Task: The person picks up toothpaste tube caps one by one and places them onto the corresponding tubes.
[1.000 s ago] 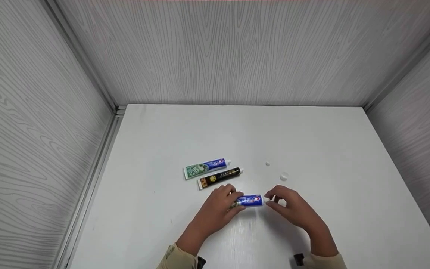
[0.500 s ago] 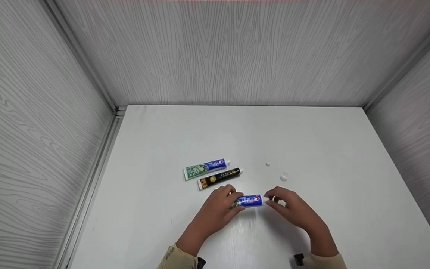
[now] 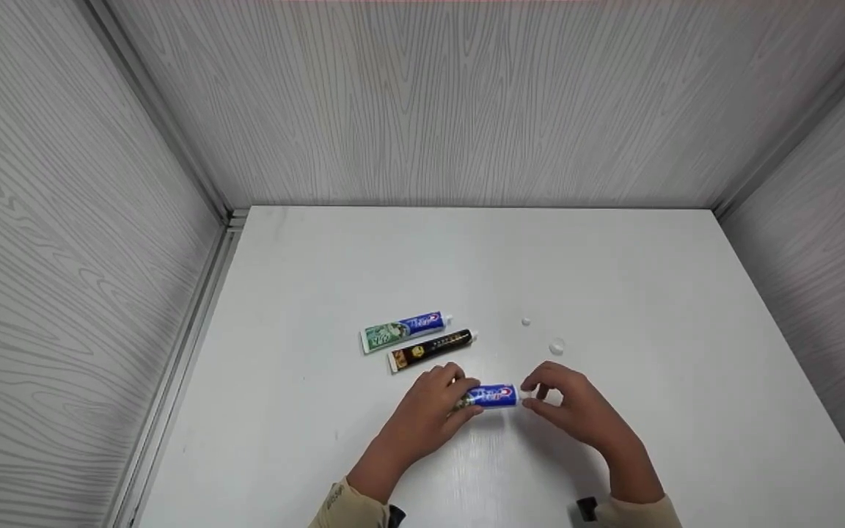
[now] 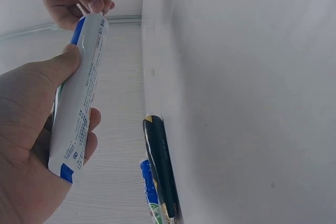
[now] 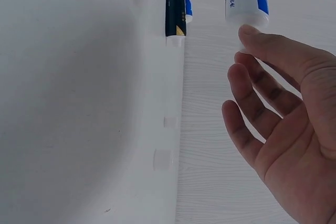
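A blue, green and white toothpaste tube (image 3: 494, 396) lies lengthwise in my left hand (image 3: 430, 407), which grips its rear part above the table. Its white underside (image 4: 84, 93) faces the left wrist view. At the tube's nozzle end, my right hand (image 3: 576, 403) pinches a small white cap (image 3: 526, 396) between thumb and forefinger. The other right fingers (image 5: 247, 98) are spread and loosely bent, touching nothing. The fingertips partly cover the cap, so I cannot tell whether it is fully on the nozzle.
Beyond my left hand lie a black tube (image 3: 431, 350) and another blue and green toothpaste tube (image 3: 404, 331), side by side. A tiny white cap (image 3: 526, 322) and a larger white cap (image 3: 557, 347) sit on the white table (image 3: 305, 264). Wood-grain panels (image 3: 422, 103) wall the table in.
My right fingertips shift very slightly at the cap, and the tube's nozzle end dips a little. Left hand and the loose things stay nearly still.
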{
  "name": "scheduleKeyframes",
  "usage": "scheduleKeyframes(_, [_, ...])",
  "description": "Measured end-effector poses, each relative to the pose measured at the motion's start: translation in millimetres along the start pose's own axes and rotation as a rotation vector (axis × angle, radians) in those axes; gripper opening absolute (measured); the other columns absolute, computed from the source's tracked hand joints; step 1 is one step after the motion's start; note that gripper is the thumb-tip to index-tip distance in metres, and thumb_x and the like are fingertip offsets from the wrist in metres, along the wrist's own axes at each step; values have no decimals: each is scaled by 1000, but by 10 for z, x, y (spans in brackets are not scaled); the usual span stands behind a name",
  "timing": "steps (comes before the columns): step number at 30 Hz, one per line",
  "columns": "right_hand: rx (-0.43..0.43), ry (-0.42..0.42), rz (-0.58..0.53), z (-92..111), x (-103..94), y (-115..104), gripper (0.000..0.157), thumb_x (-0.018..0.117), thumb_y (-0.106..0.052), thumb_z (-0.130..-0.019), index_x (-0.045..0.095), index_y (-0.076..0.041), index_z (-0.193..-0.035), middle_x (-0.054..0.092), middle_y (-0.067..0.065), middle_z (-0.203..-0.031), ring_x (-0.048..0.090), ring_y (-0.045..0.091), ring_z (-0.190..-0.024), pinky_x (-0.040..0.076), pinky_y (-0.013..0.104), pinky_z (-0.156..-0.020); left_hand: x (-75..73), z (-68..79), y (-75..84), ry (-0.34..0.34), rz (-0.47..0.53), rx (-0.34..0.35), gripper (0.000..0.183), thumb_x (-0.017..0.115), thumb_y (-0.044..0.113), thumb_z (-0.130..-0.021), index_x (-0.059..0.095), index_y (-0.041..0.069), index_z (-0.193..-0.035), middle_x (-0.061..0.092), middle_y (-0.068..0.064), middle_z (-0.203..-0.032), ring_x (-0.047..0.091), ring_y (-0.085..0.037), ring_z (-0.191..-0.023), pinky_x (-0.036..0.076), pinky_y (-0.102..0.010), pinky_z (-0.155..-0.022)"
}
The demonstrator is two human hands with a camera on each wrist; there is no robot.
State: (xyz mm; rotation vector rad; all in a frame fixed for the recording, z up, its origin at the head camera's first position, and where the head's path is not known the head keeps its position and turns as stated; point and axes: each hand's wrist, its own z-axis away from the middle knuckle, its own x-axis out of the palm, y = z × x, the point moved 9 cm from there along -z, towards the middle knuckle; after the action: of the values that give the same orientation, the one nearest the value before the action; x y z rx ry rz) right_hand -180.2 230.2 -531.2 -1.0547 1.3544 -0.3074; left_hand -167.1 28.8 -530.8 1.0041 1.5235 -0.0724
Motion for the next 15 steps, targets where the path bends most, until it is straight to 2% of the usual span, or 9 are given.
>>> scheduleKeyframes(5, [41,-32,-21,0,21,37,17,80,-11,-95,74,-23,-106,73,-5,-104,69,13,-90,59,41,-82,5,-3,4,-4,3,2,40,69,40,-104,70,14,-134,63,0,-115,55,-15,-96,50,-36,-87])
scheduleKeyframes(15, [70,-41,-10,22,23,68,16,79,-15,-97,74,-24,-109,73,-8,-106,69,11,-90,54,28,-79,9,-3,21,-4,-3,12,41,65,44,-105,70,15,-134,63,0,-115,54,-14,-95,49,-35,-87])
